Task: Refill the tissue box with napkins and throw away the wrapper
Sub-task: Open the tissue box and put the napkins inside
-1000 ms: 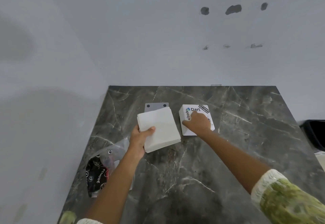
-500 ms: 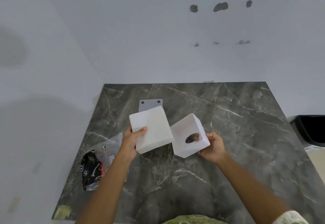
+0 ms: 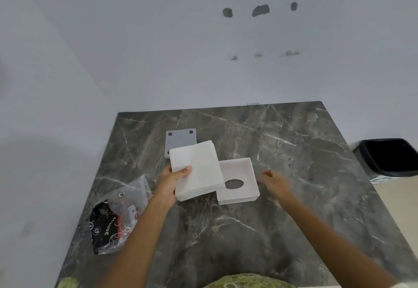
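The flat grey plate with dark corner dots is hidden along its near edge by the thick white stack of napkins. That stack also covers the left rim of the open white square tissue box. The right hand is blurred, so its fingers cannot be told apart. The black waste bin runs off the right edge. Lettering on the crumpled clear plastic wrapper is too small to read fully.

The tabletop looks like dark grey marble with pale veins and a soft sheen. The napkins are matt white paper, and the box is smooth matt white. The wrapper is crinkled, glossy clear plastic with black print.
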